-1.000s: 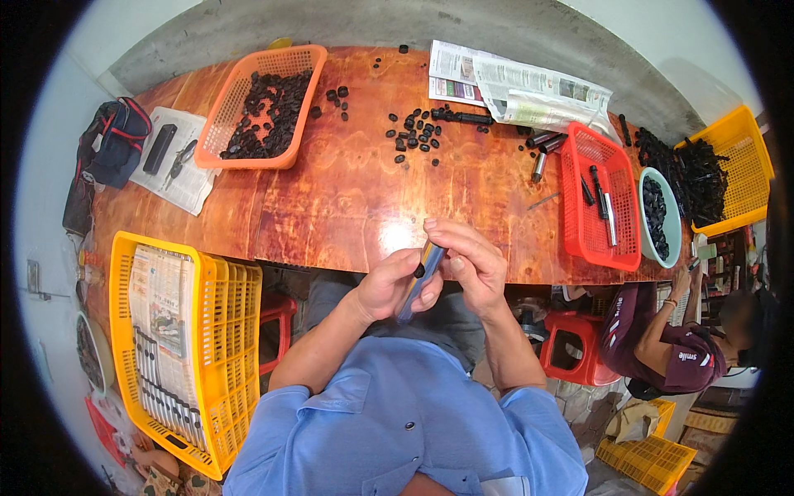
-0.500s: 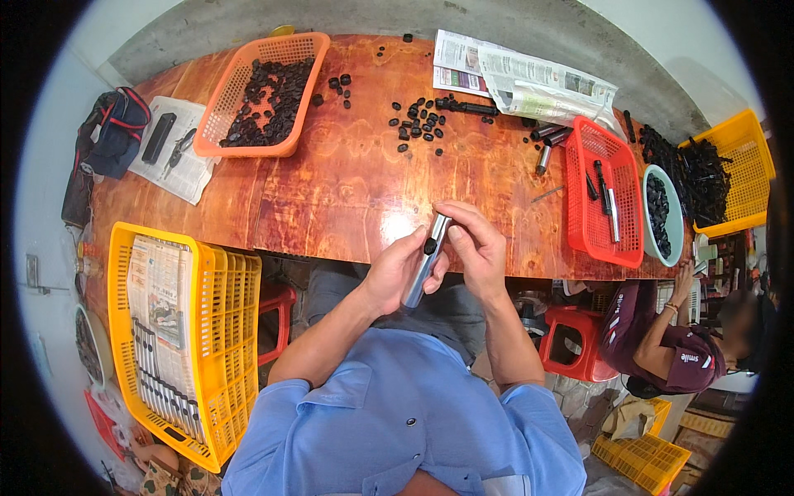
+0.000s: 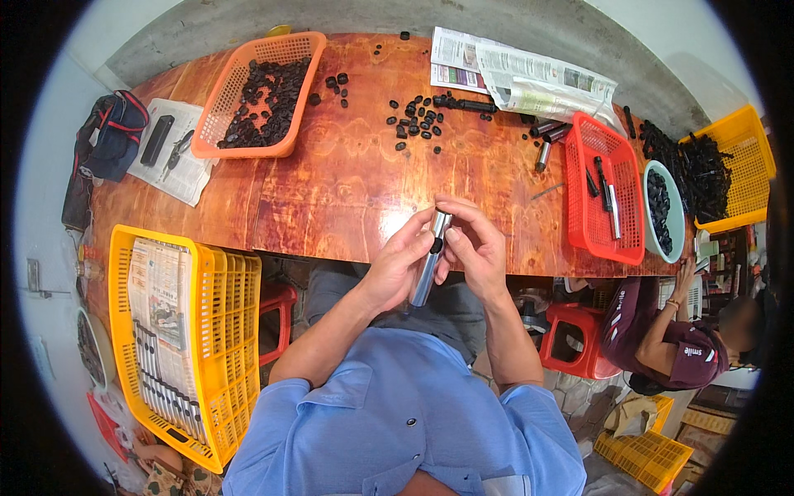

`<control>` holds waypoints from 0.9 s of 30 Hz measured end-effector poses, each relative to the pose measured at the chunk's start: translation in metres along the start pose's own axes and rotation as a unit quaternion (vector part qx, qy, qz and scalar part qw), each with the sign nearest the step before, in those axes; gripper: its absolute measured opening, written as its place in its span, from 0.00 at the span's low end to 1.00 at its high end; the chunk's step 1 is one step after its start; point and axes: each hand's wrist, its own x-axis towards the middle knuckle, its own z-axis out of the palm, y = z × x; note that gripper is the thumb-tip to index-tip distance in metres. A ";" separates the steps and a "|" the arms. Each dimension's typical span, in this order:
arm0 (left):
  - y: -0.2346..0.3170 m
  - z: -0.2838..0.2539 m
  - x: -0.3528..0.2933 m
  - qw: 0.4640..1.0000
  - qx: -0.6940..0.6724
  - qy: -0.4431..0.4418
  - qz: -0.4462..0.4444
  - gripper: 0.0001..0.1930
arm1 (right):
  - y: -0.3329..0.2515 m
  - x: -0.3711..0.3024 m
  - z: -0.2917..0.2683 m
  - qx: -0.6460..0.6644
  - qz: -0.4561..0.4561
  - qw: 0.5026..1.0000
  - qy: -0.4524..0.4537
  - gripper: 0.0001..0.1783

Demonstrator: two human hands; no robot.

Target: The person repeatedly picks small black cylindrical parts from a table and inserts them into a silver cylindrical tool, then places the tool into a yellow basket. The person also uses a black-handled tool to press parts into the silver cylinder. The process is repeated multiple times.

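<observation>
Both of my hands hold one shiny silver metal tube (image 3: 424, 279) at the table's near edge, tilted with its top end away from me. A small black fitting (image 3: 437, 245) sits on its side, partway along. My left hand (image 3: 395, 266) grips the tube from the left, its thumb by the black fitting. My right hand (image 3: 478, 252) is closed around the upper part, with fingertips over the top end and the thumb along the side. My fingers partly hide the tube. Beyond my hands lies a loose group of small black plastic pieces (image 3: 424, 118).
An orange basket (image 3: 291, 147) of black parts stands far left, a red basket (image 3: 589, 246) with several tubes at right. Beside it are a pale green bowl (image 3: 680, 236) and a yellow basket (image 3: 748, 165). Left of me, a yellow crate (image 3: 227, 331) holds tubes on newspaper. A co-worker (image 3: 662, 347) sits right.
The tube has turned in my fingers, so its black fitting now faces more to the right. My left thumb has shifted up beside the fitting. Both hands stay in nearly the same place.
</observation>
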 end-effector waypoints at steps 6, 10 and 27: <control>0.000 -0.006 0.007 0.999 0.022 0.009 0.027 0.25 | -0.001 0.012 0.000 -0.075 -0.024 0.997 0.012 0.15; 0.007 -0.010 0.016 0.996 0.079 0.030 0.033 0.24 | -0.001 0.017 0.004 -0.082 -0.002 0.996 0.034 0.14; 0.032 -0.043 0.054 0.956 0.264 0.050 0.115 0.20 | 0.007 0.051 0.020 -0.285 -0.192 0.938 0.042 0.16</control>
